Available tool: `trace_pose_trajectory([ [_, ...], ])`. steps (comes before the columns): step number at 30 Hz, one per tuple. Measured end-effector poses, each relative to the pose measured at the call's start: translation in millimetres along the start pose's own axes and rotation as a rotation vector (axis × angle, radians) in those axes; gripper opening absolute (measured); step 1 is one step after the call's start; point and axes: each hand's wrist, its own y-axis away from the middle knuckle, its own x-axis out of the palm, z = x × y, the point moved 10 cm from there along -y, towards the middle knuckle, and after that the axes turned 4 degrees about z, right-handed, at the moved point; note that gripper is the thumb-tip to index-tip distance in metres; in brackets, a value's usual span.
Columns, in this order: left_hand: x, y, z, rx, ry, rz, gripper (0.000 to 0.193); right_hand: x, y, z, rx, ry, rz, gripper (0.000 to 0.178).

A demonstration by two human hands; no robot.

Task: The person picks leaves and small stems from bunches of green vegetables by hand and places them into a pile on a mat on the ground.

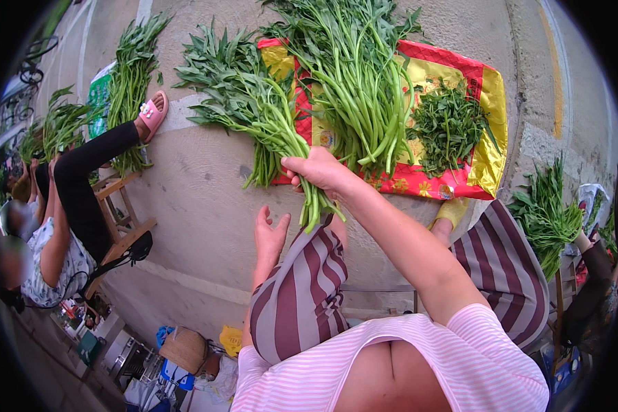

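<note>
My right hand (323, 172) is closed round a bunch of long-stemmed leafy greens (281, 123) that looks like water spinach. The cut stem ends hang below the fist over my striped trouser leg, and the leaves fan out to the far left. Below and left of it, beside my knee, my left hand (270, 232) is empty with thumb and fingers apart. A larger heap of the same greens (353, 89) lies just beyond on a red and yellow plastic sheet (489, 147). To its right on that sheet sits a small mound of loose leaves (448, 127).
At the left, a person in black trousers (93, 154) sits on a wooden stool (120, 240) near more greens (132, 75). Another bundle (551, 216) is at the right beside a second person's arm. A woven basket (183, 349) and bags stand at the lower left.
</note>
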Motion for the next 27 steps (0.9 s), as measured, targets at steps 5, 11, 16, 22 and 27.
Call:
trace_pose_trajectory([
  [5,19,31,85,-0.071,0.565,0.097,0.068,48,121,108,-0.280,0.140,0.178,0.023],
  [11,-28,61,71,-0.022,0.836,0.105,0.060,25,281,200,-0.653,-0.058,0.111,0.020],
  [16,-103,129,-39,0.355,0.595,-0.054,0.052,-59,350,204,-0.675,0.143,-0.366,0.022],
  [22,-159,238,-113,0.628,0.716,-0.126,0.039,-85,430,164,-0.713,0.087,-0.376,0.022],
  [27,-148,329,-152,0.830,0.710,-0.070,0.034,-121,483,98,-0.723,-0.167,-0.373,0.019],
])
